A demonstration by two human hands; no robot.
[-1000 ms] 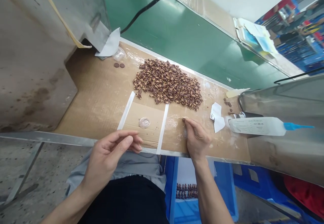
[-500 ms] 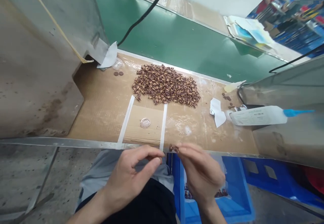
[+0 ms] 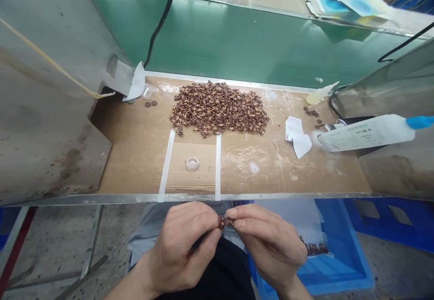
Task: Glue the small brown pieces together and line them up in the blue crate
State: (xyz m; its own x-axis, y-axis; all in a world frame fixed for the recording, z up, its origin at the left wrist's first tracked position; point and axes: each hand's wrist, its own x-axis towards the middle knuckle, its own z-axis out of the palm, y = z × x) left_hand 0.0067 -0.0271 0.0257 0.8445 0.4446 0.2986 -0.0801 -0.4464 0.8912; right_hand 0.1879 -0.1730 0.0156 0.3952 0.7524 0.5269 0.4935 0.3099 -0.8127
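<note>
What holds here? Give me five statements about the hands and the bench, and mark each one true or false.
1. The left hand and the right hand pinch a small brown piece between their fingers, below the bench edge. True.
2. The pile of brown pieces lies at the near edge of the cardboard. False: it lies at the far side, by the green belt.
3. A clear round dish sits between the two white tape strips. True.
4. The white bottle stands upright on the left. False: it lies on its side on the right, with its blue cap pointing right.
5. A blue crate sits below the bench on the right. True.
</note>
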